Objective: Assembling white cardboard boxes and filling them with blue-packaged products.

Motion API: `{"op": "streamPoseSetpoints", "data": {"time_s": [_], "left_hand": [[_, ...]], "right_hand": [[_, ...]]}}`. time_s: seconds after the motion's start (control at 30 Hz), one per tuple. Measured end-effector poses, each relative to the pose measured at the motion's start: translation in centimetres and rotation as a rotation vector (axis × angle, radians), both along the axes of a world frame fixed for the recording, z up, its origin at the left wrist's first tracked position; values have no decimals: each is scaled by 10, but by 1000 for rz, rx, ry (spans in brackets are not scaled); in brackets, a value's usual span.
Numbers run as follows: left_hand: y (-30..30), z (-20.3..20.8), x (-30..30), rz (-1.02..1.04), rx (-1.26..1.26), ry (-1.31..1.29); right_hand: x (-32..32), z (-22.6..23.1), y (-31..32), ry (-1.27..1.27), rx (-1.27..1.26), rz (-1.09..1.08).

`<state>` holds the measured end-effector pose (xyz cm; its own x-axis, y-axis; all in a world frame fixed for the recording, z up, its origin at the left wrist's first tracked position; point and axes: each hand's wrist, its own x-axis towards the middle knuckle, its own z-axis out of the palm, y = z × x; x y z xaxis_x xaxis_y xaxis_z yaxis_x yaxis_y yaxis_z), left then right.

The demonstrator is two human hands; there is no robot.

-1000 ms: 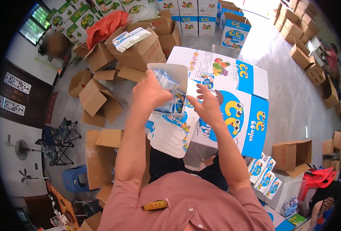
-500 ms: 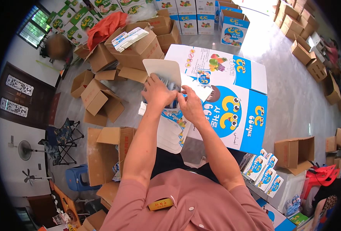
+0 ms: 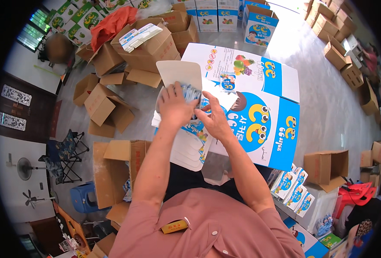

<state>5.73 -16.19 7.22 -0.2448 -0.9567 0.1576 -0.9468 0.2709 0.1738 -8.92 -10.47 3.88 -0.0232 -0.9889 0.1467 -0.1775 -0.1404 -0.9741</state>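
A small white carton with a raised, rounded lid point(image 3: 179, 72) lies open in front of me. Blue-and-white sachets point(image 3: 191, 93) fill part of it. My left hand point(image 3: 176, 105) lies on the sachets inside, its fingers spread and a little blurred. At the carton's right side is my right hand point(image 3: 215, 117), thumb and forefinger apart, the thumb reaching over the rim. Just below my hands, several flat printed cartons point(image 3: 189, 148) overlap in a stack. The large printed box point(image 3: 259, 124), white and blue, extends beneath the work and to the right.
Open brown boxes point(image 3: 108, 105) crowd the floor at left, near a blue stool point(image 3: 85, 198). Packed small cartons point(image 3: 291, 189) stand in rows at my right, beside an empty brown box point(image 3: 326, 170). More printed boxes point(image 3: 259, 28) stand at the back.
My left hand has shifted slightly and spread flatter over the sachets. My right forefinger has straightened away from the thumb. The view has shifted a little.
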Motion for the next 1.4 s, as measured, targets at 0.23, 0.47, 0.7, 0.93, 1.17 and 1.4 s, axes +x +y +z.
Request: {"op": "streamPoseSetpoints", "data": {"time_s": [0.23, 0.47, 0.7, 0.93, 1.17, 1.4], "left_hand": [[5, -7, -12, 132, -23, -117], [10, -4, 25, -363, 19, -75], [25, -5, 27, -345, -82, 145], [-23, -2, 90, 0, -71, 1004], [-34, -40, 71, 112, 838, 1819], [7, -36, 42, 203, 619, 1630]], "right_hand": [[-4, -18, 5, -163, 51, 13], [9, -10, 7, -162, 31, -51], [26, -27, 1, -237, 9, -116], [25, -14, -1, -196, 91, -231], [27, -1, -21, -157, 165, -331], [7, 20, -25, 258, 254, -208]]}}
